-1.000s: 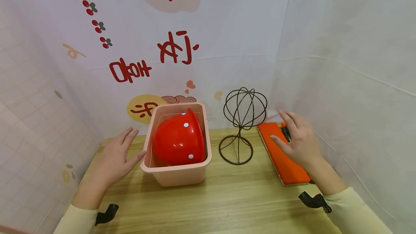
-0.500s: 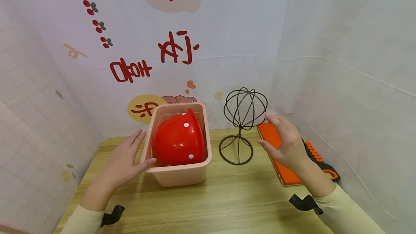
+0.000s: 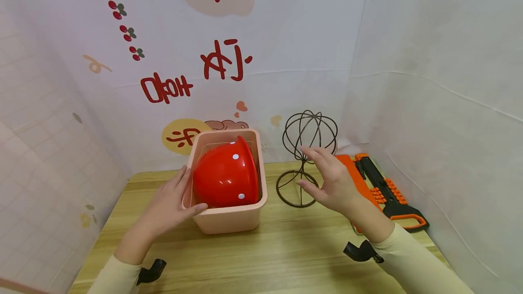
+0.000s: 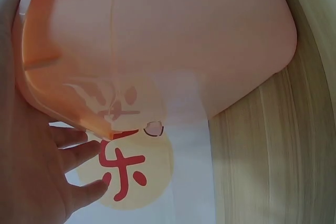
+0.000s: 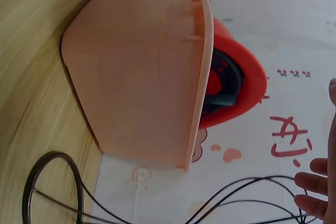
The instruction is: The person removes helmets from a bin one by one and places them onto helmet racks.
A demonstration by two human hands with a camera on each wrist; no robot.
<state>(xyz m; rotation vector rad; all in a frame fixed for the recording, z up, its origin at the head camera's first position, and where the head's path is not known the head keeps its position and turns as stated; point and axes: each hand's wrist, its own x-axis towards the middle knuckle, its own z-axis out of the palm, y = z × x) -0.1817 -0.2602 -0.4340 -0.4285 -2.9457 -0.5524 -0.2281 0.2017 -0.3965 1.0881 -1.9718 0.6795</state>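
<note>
A pink plastic bin [image 3: 231, 221] stands on the table, and a red hard hat [image 3: 220, 176] with white dots lies on its side in it. Dark inner straps of the hat show in the right wrist view. My left hand [image 3: 169, 205] is at the bin's left rim, thumb over the front corner and fingers extended along the side. To the right stands a dark wire stand [image 3: 301, 189] with a round cage top. My right hand [image 3: 333, 180] hovers in front of it, fingers spread and apart, with nothing in them; it overlaps the cage in the head view.
A flat orange rectangular piece [image 3: 354, 173] lies at the right, partly behind my right arm. Beside it is a black and orange tool [image 3: 392, 194] with a loop handle. White printed sheets [image 3: 302, 35] enclose the wooden table [image 3: 269, 257] behind and at both sides.
My left hand has moved right to the bin's rim. The right hand has swung left from over the orange piece to the wire stand, uncovering the black and orange tool.
</note>
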